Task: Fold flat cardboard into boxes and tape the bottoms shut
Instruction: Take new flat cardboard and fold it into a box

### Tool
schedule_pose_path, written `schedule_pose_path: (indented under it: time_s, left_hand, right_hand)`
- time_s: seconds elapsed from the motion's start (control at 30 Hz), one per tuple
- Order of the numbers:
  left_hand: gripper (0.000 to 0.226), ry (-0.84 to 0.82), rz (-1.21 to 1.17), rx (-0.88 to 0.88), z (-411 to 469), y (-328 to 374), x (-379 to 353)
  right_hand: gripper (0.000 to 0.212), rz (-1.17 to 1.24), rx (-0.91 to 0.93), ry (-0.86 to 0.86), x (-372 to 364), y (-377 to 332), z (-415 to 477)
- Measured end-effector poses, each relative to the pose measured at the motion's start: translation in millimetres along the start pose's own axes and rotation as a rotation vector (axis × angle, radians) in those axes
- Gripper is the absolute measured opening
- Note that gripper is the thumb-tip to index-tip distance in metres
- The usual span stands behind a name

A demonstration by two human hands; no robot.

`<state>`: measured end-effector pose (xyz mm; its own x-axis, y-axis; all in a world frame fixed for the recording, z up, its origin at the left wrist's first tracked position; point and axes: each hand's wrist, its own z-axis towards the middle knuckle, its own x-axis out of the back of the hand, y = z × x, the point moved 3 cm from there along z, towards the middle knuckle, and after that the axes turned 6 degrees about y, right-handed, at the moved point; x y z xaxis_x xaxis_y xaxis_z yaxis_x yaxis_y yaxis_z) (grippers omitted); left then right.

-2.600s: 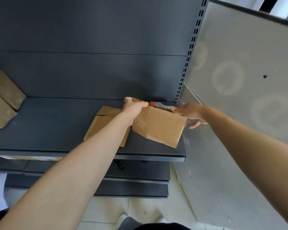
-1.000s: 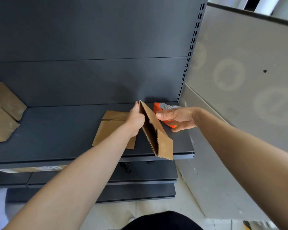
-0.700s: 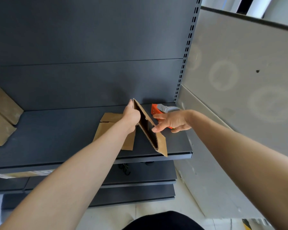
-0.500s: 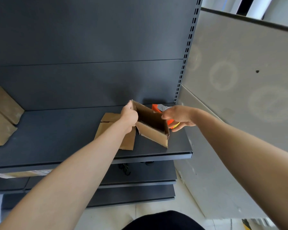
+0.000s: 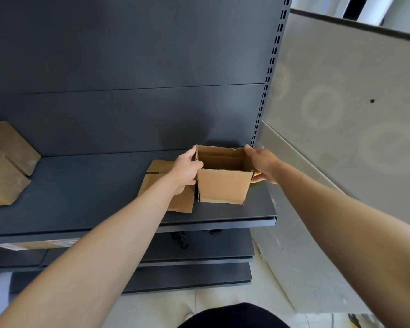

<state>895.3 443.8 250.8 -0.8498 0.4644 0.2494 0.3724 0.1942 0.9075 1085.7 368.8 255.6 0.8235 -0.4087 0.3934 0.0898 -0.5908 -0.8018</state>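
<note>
Now your left grip (image 5: 187, 171) and right grip (image 5: 262, 164) each pinch a side wall of the opened cardboard box (image 5: 224, 185), between them at the shelf (image 5: 81, 185). Square the corners evenly before turning it over for the bottom flaps.

Dark metal shelf (image 5: 81, 185), slotted upright (image 5: 266, 91) (right edge), pale wall panel (image 5: 341, 67)

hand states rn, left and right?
Left hand: grips the cardboard box by its left wall.
Right hand: holds the same box's right wall.
</note>
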Motion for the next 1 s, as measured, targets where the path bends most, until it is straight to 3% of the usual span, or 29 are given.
schedule_pose_path:
  time_s: [0.43,1.0]
  left_hand:
    - [0.061,-0.03,0.052,-0.013,-6,2,0]
    - [0.054,-0.028,0.139,-0.108,-7,-1,6]
  right_hand:
    - [0.058,-0.036,-0.086,0.109,-6,-6,14]
    - [0.062,-0.093,-0.149,0.108,-9,-16,25]
